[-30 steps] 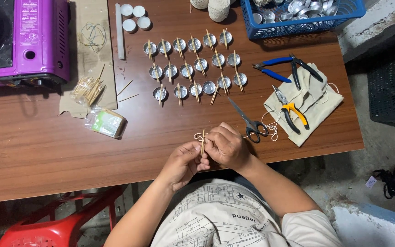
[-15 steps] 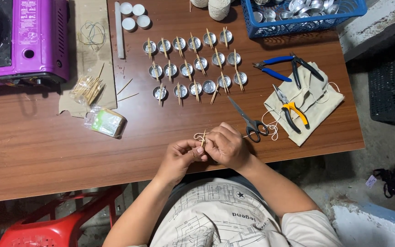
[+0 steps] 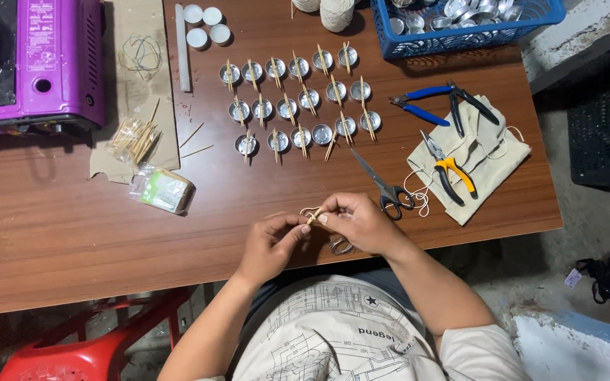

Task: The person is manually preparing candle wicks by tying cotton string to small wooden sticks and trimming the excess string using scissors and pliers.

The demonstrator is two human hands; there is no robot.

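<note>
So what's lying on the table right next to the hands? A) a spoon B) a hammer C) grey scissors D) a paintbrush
C: the grey scissors lie on the wooden table just beyond the right hand, while both hands, the left hand too, pinch a small wooden stick.

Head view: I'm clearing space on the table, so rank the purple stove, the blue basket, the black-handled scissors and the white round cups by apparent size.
1. Purple stove, cut off by the frame.
2. Blue basket, also cut off.
3. Black-handled scissors.
4. One white round cup.
</note>
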